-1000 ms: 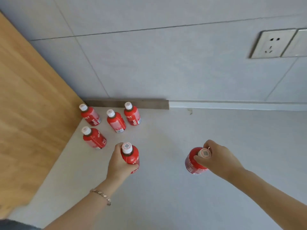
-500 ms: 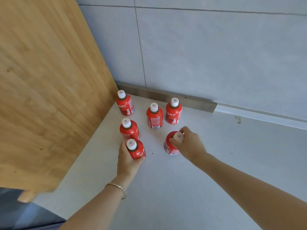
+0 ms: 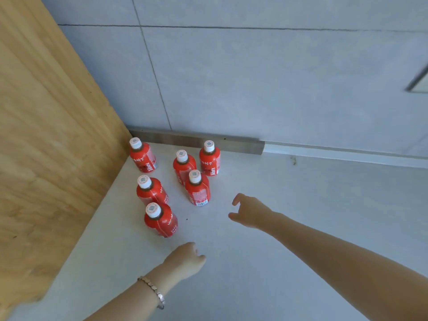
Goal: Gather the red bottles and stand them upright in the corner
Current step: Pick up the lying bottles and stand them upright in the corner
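Several red bottles with white caps stand upright on the pale floor in the corner between the wooden panel and the grey wall. The nearest bottle (image 3: 162, 220) stands just beyond my left hand (image 3: 186, 259), which is empty and loosely curled, a short gap behind it. Another bottle (image 3: 198, 188) stands left of my right hand (image 3: 249, 210), which holds nothing, its fingers apart and curved. Further back stand a bottle (image 3: 151, 192) by the panel, a bottle (image 3: 142, 156) deep in the corner, and two bottles (image 3: 209, 159) near the skirting.
A wooden panel (image 3: 51, 140) rises on the left. The grey tiled wall (image 3: 254, 84) with a dark skirting strip (image 3: 196, 141) closes the back. A socket's edge (image 3: 420, 82) shows at far right. Pale floor (image 3: 301, 205) stretches to the right and near side.
Both hands have let go of their bottles and drawn back toward me. The two bottles now stand on their own at the front of the group.
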`<state>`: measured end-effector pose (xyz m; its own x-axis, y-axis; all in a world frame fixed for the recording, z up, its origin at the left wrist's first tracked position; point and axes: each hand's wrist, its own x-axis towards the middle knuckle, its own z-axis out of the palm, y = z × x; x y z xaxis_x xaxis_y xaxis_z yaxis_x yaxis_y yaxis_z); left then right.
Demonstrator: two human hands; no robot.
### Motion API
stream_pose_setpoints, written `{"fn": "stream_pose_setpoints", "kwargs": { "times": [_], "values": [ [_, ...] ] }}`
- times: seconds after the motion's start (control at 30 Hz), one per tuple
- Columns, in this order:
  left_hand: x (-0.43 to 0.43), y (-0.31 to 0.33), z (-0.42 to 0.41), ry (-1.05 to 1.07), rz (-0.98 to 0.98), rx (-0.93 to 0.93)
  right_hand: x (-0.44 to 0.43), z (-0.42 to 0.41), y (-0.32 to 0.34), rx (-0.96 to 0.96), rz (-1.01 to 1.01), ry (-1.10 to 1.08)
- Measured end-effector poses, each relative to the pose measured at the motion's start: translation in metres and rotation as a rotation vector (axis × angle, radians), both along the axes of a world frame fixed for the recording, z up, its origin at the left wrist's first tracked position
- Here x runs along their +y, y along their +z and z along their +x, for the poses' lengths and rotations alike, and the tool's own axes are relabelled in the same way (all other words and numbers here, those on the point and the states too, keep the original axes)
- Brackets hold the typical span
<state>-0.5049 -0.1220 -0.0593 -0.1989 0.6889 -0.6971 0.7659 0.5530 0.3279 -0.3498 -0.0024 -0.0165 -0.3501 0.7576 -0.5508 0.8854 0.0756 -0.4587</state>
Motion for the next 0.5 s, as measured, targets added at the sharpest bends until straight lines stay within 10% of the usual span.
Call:
{"fn": "stream_pose_setpoints", "kwargs": {
  "times": [0.5],
  "values": [
    [0.114,0.056,0.401,-0.843,0.275,-0.117,-0.105,0.458,0.025,-0.265,-0.03,-0.652]
  ]
}}
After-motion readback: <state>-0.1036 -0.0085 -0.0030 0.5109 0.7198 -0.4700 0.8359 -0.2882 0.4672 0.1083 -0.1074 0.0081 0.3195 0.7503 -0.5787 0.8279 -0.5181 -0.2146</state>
